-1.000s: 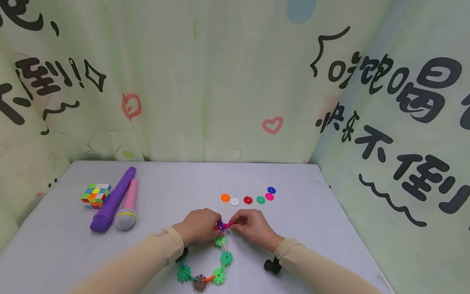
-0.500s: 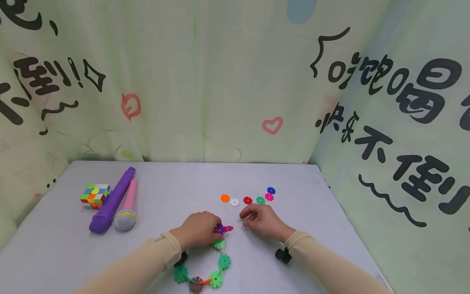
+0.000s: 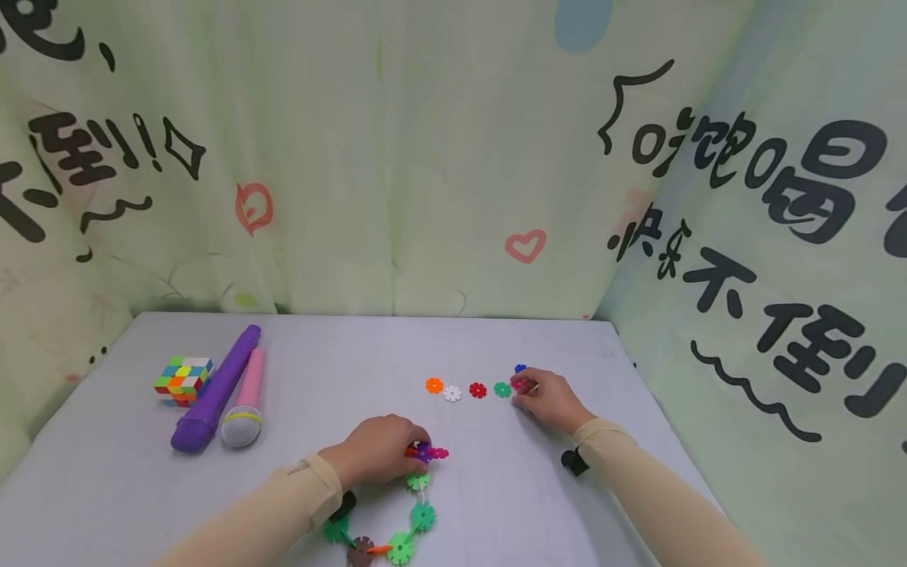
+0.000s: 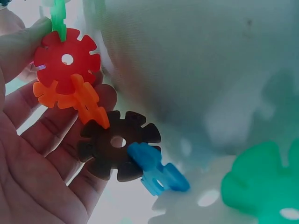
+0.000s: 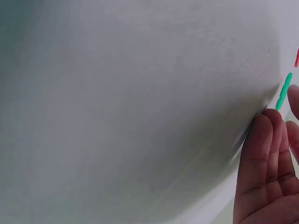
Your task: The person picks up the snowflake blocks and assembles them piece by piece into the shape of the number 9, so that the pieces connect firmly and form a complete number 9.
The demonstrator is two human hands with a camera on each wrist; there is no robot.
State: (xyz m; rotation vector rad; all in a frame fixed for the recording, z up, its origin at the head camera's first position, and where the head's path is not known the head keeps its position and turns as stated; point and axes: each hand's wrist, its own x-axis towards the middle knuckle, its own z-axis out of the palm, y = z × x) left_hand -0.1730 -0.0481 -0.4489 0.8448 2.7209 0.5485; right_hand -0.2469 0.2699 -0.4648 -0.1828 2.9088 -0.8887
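Observation:
My left hand (image 3: pixel 383 449) holds one end of a chain of interlocking plastic snowflake discs (image 3: pixel 423 516). The chain curves toward the front in green, brown and orange pieces. Purple and pink discs (image 3: pixel 438 453) stick out past the left fingertips. In the left wrist view, a red disc (image 4: pixel 84 49), orange pieces and a dark brown disc (image 4: pixel 100 151) lie against the fingers. My right hand (image 3: pixel 554 403) is at a loose pink disc (image 3: pixel 518 383), its thumb and fingers apart around it. A blue disc (image 3: pixel 520 368) shows just behind.
Loose orange (image 3: pixel 434 385), white (image 3: pixel 452 393), red (image 3: pixel 478 390) and green (image 3: pixel 502 390) discs lie in a row on the white table (image 3: pixel 340 354). At the left are a puzzle cube (image 3: pixel 184 379), a purple microphone (image 3: pixel 216 394) and a pink microphone (image 3: pixel 248 402).
My right hand has let go of the chain's pink end and moved right and away to the loose pink disc. The left hand, still holding the chain, has shifted slightly toward the front.

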